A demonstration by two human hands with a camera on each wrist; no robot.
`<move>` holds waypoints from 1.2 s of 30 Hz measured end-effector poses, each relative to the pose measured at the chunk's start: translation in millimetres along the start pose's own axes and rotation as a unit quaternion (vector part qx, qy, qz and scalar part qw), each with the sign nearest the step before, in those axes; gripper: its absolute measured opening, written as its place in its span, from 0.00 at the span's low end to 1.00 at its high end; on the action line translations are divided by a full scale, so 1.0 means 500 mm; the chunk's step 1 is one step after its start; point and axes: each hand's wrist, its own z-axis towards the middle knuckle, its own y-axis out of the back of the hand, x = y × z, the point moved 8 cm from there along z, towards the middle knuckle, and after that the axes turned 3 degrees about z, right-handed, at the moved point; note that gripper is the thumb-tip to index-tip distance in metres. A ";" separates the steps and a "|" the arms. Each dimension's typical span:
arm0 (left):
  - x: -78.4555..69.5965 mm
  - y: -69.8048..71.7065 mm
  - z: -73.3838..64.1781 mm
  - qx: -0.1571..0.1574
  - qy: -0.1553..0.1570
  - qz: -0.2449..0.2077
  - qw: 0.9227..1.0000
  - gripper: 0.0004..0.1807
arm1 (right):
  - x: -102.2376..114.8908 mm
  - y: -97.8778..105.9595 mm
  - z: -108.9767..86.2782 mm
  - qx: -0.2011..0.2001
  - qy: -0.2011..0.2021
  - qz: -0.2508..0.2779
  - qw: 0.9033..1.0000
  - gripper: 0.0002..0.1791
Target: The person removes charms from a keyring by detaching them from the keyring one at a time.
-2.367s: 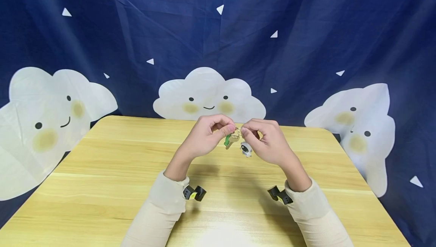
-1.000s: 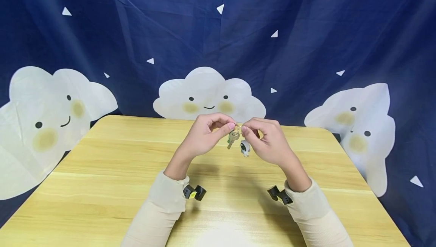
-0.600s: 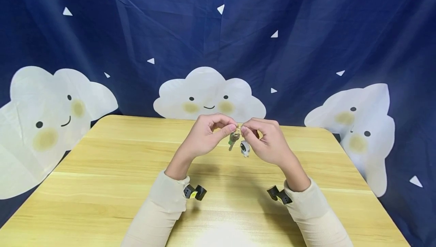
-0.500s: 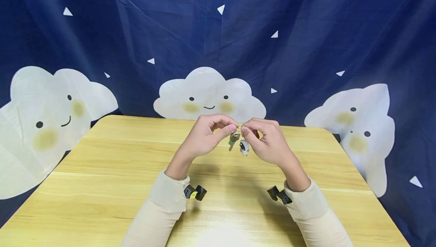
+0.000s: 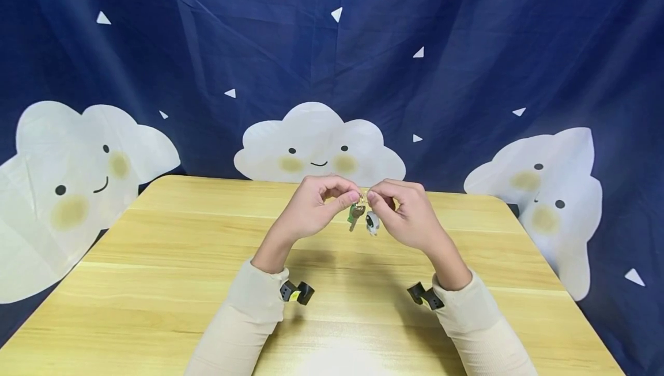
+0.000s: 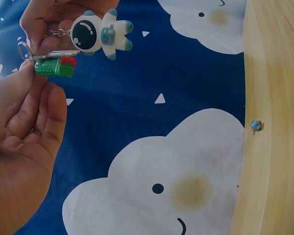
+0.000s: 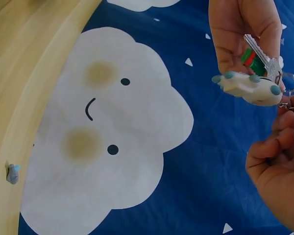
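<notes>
White-blue astronaut charm (image 6: 104, 34), green-red trinket (image 6: 54, 67), cream sleeves (image 5: 233, 318), navy cloud-patterned backdrop (image 5: 321, 64), yellow wood-grained table (image 5: 347, 284)

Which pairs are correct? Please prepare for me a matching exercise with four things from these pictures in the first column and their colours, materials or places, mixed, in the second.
Column 1
1. Astronaut charm
2. Key
3. Table
4. Backdrop

Column 2
A. Dark blue, with white clouds
B. Metal, next to the green charm
C. White, with light-blue parts
D. Light wood, with visible grain

Right pairs: 1-C, 2-B, 3-D, 4-A
</notes>
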 end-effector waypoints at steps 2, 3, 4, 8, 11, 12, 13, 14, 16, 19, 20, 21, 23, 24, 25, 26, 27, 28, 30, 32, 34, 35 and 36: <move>0.001 0.000 0.000 0.002 0.002 0.002 1.000 0.05 | -0.002 -0.001 0.000 0.001 0.001 -0.006 1.000 0.11; 0.001 0.000 0.000 0.002 0.003 0.004 1.000 0.05 | -0.003 -0.001 0.000 0.001 0.001 -0.008 1.000 0.11; 0.001 0.000 0.000 0.002 0.005 0.005 1.000 0.05 | -0.004 -0.001 0.000 0.001 0.002 -0.010 1.000 0.11; 0.005 0.003 0.000 0.000 0.008 0.012 1.000 0.05 | -0.007 0.001 0.000 -0.002 0.004 -0.014 1.000 0.11; 0.006 0.007 0.000 -0.001 0.007 0.014 1.000 0.05 | -0.009 0.001 0.001 0.000 0.000 -0.014 1.000 0.11; 0.007 0.008 -0.001 -0.002 0.007 0.015 1.000 0.05 | -0.011 0.001 0.001 0.002 -0.004 -0.012 1.000 0.12; 0.007 0.010 -0.001 -0.004 0.009 0.016 1.000 0.05 | -0.013 0.000 0.001 0.004 -0.008 -0.010 1.000 0.12; 0.007 0.013 -0.002 -0.006 0.011 0.017 1.000 0.05 | -0.015 -0.001 0.001 0.007 -0.012 -0.008 1.000 0.12; 0.007 0.017 -0.003 -0.012 0.017 0.019 1.000 0.05 | -0.022 -0.003 0.001 0.015 -0.025 -0.003 1.000 0.12; 0.008 0.023 -0.003 -0.021 0.027 0.021 0.999 0.06 | -0.040 -0.009 -0.002 0.034 -0.054 0.003 0.998 0.12; 0.008 0.023 -0.003 -0.022 0.029 0.022 0.999 0.06 | -0.047 -0.011 -0.003 0.043 -0.067 0.003 0.997 0.11; 0.009 0.024 -0.003 -0.023 0.032 0.023 0.999 0.06 | -0.055 -0.015 -0.005 0.053 -0.080 0.005 0.995 0.11; 0.012 0.026 -0.004 -0.024 0.035 0.027 0.999 0.07 | -0.072 -0.025 -0.008 0.077 -0.105 0.007 0.991 0.11; 0.013 0.026 -0.004 -0.024 0.036 0.031 0.999 0.07 | -0.081 -0.031 -0.010 0.090 -0.117 0.008 0.989 0.11; 0.014 0.026 -0.004 -0.024 0.037 0.034 0.998 0.07 | -0.091 -0.038 -0.013 0.103 -0.127 0.008 0.987 0.10; 0.016 0.027 -0.004 -0.024 0.038 0.036 0.998 0.07 | -0.101 -0.044 -0.016 0.116 -0.136 0.008 0.984 0.10; 0.018 0.027 -0.005 -0.023 0.039 0.037 0.998 0.07 | -0.111 -0.051 -0.020 0.127 -0.144 0.008 0.981 0.10; 0.018 0.027 -0.005 -0.023 0.040 0.039 0.998 0.07 | -0.122 -0.058 -0.024 0.138 -0.150 0.008 0.979 0.11; 0.020 0.027 -0.005 -0.023 0.041 0.041 0.998 0.06 | -0.142 -0.069 -0.032 0.153 -0.161 0.010 0.975 0.10; 0.022 0.028 -0.005 -0.023 0.043 0.040 0.998 0.06 | -0.162 -0.079 -0.041 0.165 -0.170 0.009 0.971 0.09; 0.023 0.029 -0.005 -0.025 0.044 0.040 0.998 0.06 | -0.182 -0.087 -0.050 0.173 -0.179 0.008 0.969 0.08; 0.023 0.028 -0.005 -0.026 0.043 0.040 0.998 0.06 | -0.191 -0.090 -0.054 0.176 -0.183 0.007 0.967 0.07; 0.023 0.028 -0.004 -0.025 0.042 0.039 0.998 0.06 | -0.201 -0.094 -0.059 0.180 -0.189 0.006 0.965 0.07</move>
